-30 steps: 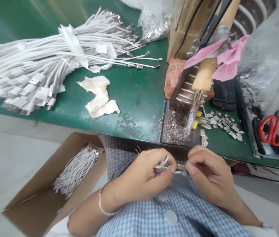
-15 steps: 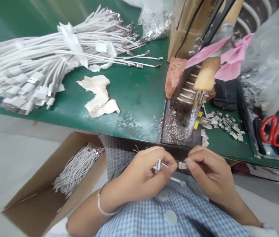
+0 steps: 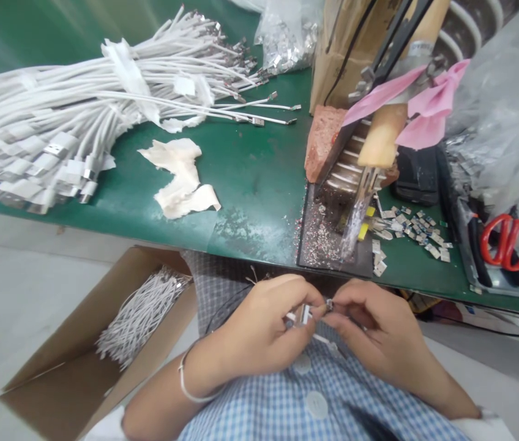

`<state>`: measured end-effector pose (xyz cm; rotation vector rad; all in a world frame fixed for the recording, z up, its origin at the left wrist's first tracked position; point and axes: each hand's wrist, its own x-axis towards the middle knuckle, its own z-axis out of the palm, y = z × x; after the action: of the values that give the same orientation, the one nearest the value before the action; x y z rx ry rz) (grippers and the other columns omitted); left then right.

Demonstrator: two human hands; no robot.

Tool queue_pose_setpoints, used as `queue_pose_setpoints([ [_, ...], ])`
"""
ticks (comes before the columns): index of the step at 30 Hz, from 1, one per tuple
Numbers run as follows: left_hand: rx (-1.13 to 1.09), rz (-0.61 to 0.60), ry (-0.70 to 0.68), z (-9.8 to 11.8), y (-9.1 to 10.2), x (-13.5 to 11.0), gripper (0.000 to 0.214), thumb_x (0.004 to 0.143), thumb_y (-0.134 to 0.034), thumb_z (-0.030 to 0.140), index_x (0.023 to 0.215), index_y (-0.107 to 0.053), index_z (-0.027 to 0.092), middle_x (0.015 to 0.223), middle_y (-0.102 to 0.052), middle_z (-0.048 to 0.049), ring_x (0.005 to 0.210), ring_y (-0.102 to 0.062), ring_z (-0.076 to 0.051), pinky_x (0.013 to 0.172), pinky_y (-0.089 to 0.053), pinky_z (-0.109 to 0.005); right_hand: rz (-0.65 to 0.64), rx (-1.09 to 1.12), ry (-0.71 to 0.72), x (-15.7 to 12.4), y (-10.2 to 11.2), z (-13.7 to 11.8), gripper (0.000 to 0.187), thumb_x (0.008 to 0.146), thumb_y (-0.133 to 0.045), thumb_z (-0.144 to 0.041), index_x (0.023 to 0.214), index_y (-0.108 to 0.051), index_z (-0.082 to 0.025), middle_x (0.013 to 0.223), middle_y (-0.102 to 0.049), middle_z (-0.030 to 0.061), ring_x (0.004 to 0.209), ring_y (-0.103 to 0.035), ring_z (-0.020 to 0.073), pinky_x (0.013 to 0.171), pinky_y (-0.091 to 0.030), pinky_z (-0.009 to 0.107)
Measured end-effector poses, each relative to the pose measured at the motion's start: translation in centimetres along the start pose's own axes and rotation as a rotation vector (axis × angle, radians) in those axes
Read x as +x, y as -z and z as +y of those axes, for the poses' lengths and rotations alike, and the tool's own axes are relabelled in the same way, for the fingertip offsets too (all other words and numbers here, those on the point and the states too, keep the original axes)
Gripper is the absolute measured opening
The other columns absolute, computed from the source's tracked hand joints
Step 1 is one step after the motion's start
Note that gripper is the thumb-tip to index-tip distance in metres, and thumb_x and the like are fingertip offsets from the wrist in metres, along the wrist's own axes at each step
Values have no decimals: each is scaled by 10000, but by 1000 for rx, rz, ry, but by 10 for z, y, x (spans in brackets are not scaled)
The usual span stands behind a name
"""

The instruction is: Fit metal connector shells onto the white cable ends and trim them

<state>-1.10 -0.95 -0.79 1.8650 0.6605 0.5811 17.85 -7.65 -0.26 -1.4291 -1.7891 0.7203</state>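
My left hand (image 3: 271,324) is closed on a short white USB cable (image 3: 324,340), and the cable's metal USB plug (image 3: 304,315) sticks out between thumb and forefinger. Close against it, my right hand (image 3: 374,331) pinches a small metal connector piece (image 3: 329,304) at the cable's other end. The fingertips of both hands almost meet and cover most of that piece. Both hands are over my lap, just below the table edge.
A soldering iron (image 3: 381,138) stands in a coil holder over a dark pad (image 3: 308,245). Small connector parts (image 3: 425,229) lie beside it, with red-handled cutters (image 3: 506,242) farther right. Bundled white cables (image 3: 80,92) cover the table's left. A cardboard box (image 3: 57,373) with cables stands below.
My right hand has moved left toward my left hand, and its fingers now cover more of the small metal piece. The plug in my left hand has turned and shifted slightly right.
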Motion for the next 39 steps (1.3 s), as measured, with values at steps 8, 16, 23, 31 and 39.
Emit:
queue_pose_setpoints([
  [8,-1,-37,-31,4,4,2,145,830,-533,40,840,-608,162,715,-616,6,604,-533,-103,580,-429,-214,-86,51,90,0,3,3,125,961,-495,-147,862,-540,-207,713,-579,-9,615,-542,119,551,-415,229],
  [16,-63,-114,-52,6,9,3,118,840,-575,60,808,-633,158,678,-631,8,588,-534,-101,577,-437,-207,-192,164,97,-2,13,10,155,992,-471,-239,847,-525,-235,659,-556,-20,565,-529,130,524,-400,257],
  [23,-77,1,34,4,9,7,123,839,-600,86,741,-641,149,662,-614,13,571,-542,-84,570,-441,-196,151,438,-31,-11,5,10,198,966,-516,-344,873,-627,-207,732,-563,40,674,-558,184,567,-457,295],
  [31,-82,48,33,7,11,15,116,821,-591,82,726,-634,133,646,-606,12,553,-522,-75,536,-419,-187,184,79,84,-5,-2,7,173,907,-552,-118,992,-647,-235,657,-620,-18,542,-567,140,524,-453,260],
  [39,-160,129,158,8,5,22,130,842,-587,135,713,-602,147,612,-526,39,518,-446,-67,484,-368,-186,315,-32,103,2,-5,10,165,830,-591,-87,910,-585,-231,848,-636,37,762,-645,187,666,-542,320],
])
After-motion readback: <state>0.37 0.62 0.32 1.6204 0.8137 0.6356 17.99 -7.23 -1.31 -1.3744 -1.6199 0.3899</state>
